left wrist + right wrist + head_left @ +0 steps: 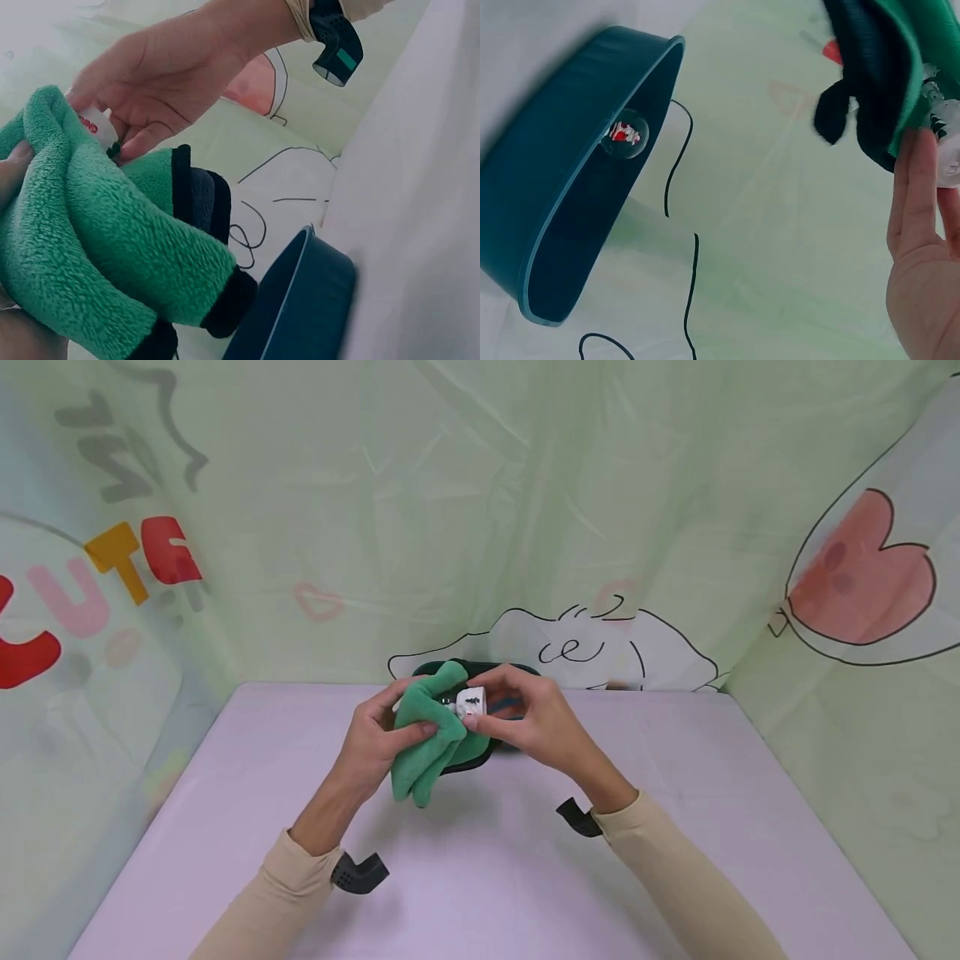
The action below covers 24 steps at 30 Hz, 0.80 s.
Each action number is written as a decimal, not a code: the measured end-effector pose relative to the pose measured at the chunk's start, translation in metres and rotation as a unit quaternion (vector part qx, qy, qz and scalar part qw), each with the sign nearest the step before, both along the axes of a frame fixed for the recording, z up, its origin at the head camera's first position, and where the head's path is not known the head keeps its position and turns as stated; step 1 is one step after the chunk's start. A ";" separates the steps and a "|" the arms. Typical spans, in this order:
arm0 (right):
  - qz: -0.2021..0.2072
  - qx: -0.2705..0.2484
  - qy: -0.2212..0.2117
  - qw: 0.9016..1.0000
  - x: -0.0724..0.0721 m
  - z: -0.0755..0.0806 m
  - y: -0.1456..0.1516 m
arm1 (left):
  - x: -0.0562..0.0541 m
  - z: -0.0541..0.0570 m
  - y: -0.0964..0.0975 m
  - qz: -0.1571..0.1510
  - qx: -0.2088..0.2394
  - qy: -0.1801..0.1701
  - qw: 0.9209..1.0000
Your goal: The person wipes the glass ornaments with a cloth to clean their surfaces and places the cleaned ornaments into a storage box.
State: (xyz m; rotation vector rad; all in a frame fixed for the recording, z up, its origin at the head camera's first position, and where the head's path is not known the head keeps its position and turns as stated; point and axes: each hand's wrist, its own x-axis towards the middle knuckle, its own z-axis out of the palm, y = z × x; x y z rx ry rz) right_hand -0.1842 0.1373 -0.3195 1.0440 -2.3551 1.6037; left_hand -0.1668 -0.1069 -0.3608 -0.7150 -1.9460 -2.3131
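My left hand (372,739) grips a fluffy green cloth (427,752) with black edging, the thumb lying on top of its folds. With fingers and thumb, my right hand (536,718) pinches a small snow globe by its white base (471,702), which has dark and red marks. The cloth wraps partly around the globe's clear end, hiding much of it. In the right wrist view, the white base (949,142) shows beside the fingers. Both hands are raised in front of a dark teal tub (562,150).
Inside the tub rests a clear globe (625,135) with a red and white figure in it. The tub stands at the back of the pale table (480,877), close to a printed curtain (360,527). A black bracket (360,874) sticks out from the left sleeve.
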 end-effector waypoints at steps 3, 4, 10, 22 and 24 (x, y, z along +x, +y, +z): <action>-0.005 0.003 -0.042 0.999 0.000 0.002 0.001 | 0.000 0.000 -0.001 -0.001 -0.009 0.012 1.000; -0.005 0.003 -0.059 0.998 -0.001 0.003 0.001 | 0.000 0.000 -0.001 -0.002 -0.011 0.015 1.000; 0.003 0.002 -0.126 0.992 -0.003 0.004 0.002 | -0.001 -0.001 -0.001 0.000 -0.014 0.010 1.000; 0.049 -0.033 -0.035 0.998 -0.001 -0.001 -0.002 | -0.002 -0.003 0.001 0.021 0.001 -0.015 1.000; 0.054 -0.028 0.002 0.998 -0.001 -0.002 -0.002 | -0.002 -0.003 0.001 0.030 -0.004 -0.021 0.999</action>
